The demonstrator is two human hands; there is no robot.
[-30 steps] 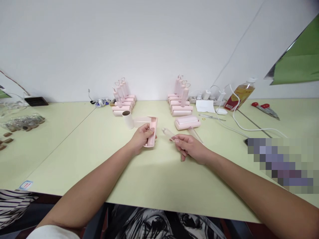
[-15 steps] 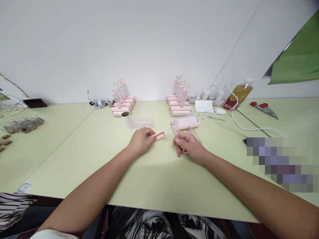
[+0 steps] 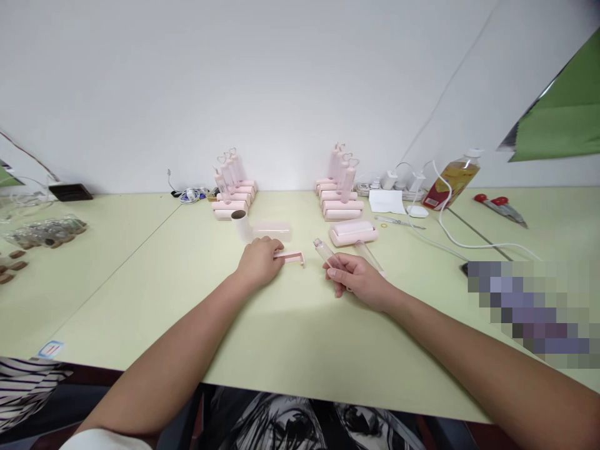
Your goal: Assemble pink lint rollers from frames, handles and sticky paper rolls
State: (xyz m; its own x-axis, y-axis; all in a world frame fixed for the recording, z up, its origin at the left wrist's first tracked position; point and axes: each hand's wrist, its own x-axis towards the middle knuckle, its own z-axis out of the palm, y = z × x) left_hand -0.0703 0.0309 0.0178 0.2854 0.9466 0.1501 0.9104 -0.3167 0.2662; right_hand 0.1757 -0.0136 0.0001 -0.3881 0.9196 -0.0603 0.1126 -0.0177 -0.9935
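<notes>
My left hand (image 3: pixel 257 261) lies curled on the pale green table (image 3: pixel 290 325), its fingers closed on one end of a flat pink plastic cover (image 3: pixel 291 255) that rests on the table. My right hand (image 3: pixel 357 278) is closed around a translucent pink handle (image 3: pixel 324 250), which points up and to the left. A white paper roll core (image 3: pixel 241 224) and a clear pink lid (image 3: pixel 272 230) lie just beyond my left hand. A pink lint roller (image 3: pixel 352 231) lies beyond my right hand.
Two groups of stacked pink rollers with upright handles (image 3: pixel 232 190) (image 3: pixel 340 190) stand near the wall. A bottle of yellow liquid (image 3: pixel 450 180), white cables (image 3: pixel 450 234), chargers and red-handled scissors (image 3: pixel 499 206) are at the back right. Bagged small parts (image 3: pixel 42 230) lie at the left.
My left hand has lowered the pink cover from upright in the hand to flat on the table. My right hand has picked up the translucent handle and tilted it.
</notes>
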